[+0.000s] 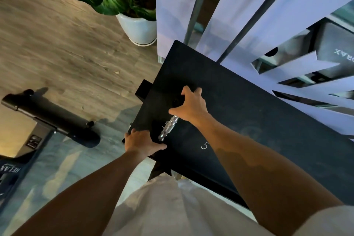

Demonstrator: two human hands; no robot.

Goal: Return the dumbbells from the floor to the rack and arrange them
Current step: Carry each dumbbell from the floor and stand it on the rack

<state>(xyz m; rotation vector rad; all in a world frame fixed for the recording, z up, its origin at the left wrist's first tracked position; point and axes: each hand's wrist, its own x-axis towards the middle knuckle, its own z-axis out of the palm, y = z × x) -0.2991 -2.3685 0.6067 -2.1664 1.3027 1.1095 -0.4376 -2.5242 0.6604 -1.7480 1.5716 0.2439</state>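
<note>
We see the dumbbell (pixel 168 127) lying on the black rack (pixel 249 113): dark heads that almost vanish against the shelf, joined by a bright knurled steel handle. Its long axis runs diagonally, from near-left to far-right. Our left hand (pixel 140 142) grips the nearer head, fingers curled over it. Our right hand (pixel 191 104) clasps the farther head with spread, bent fingers. Beyond stands a potted plant (pixel 134 11).
</note>
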